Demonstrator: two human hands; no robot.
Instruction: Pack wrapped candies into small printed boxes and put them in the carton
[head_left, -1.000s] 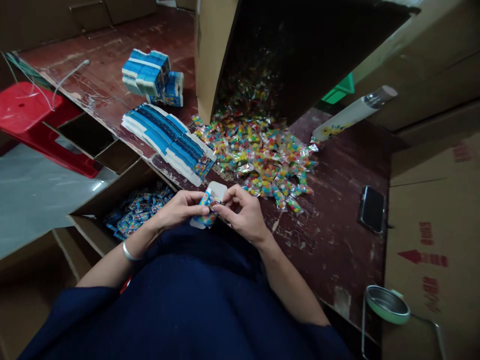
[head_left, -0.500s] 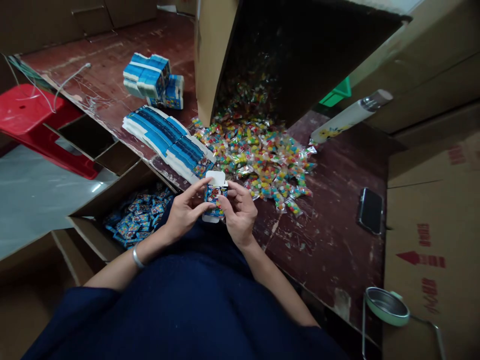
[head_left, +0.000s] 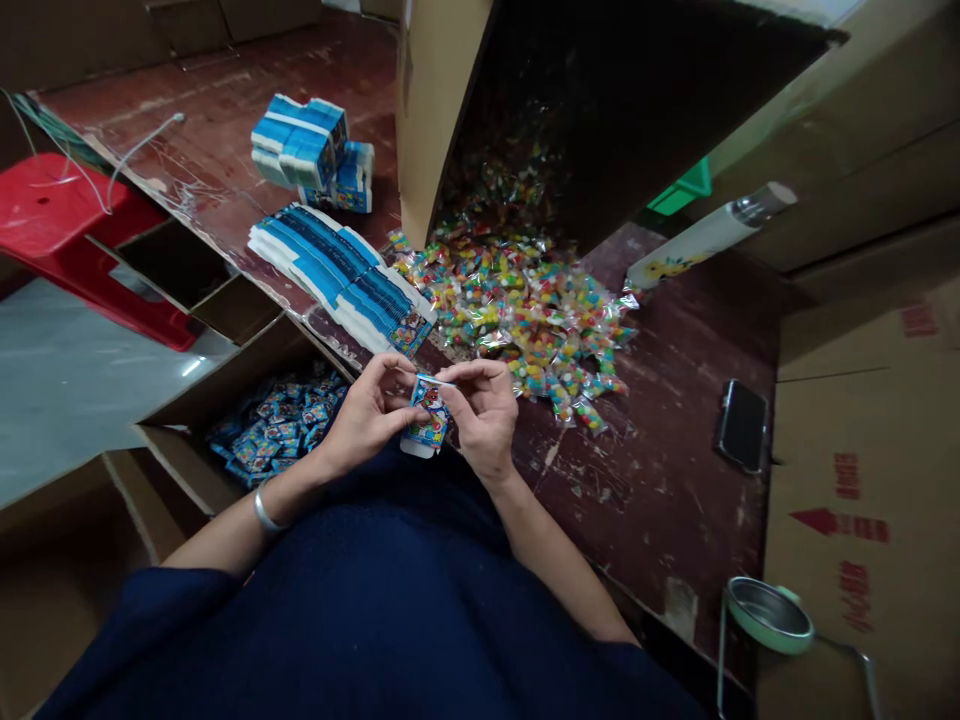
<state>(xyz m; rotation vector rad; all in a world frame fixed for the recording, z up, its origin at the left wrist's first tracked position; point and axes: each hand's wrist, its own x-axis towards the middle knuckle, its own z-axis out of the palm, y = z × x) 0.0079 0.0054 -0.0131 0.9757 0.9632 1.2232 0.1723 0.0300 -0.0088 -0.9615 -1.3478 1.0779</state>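
A small printed blue candy box (head_left: 427,412) is held between both hands at the table's near edge. My left hand (head_left: 379,408) grips its left side, thumb across the front. My right hand (head_left: 484,415) pinches its upper right corner, where the top looks folded down. At the bottom a white flap sticks out. Just beyond the hands lies a long row of flattened blue boxes (head_left: 345,275). To its right spreads a heap of clear packets of colourful candies (head_left: 525,310), spilling from a tipped carton (head_left: 424,120). Whether a packet is inside the box is hidden.
A carton of finished-looking blue boxes (head_left: 277,425) stands below the table edge at left. Banded blue stacks (head_left: 311,150) sit farther back. To the right are a white flask (head_left: 705,240), a phone (head_left: 742,425) and a metal-lined cup (head_left: 772,612). A red stool (head_left: 60,215) stands left.
The box's raised white top flap has been folded down, my right fingers now at the top edge. The bottom flap still sticks out. The view has shifted slightly.
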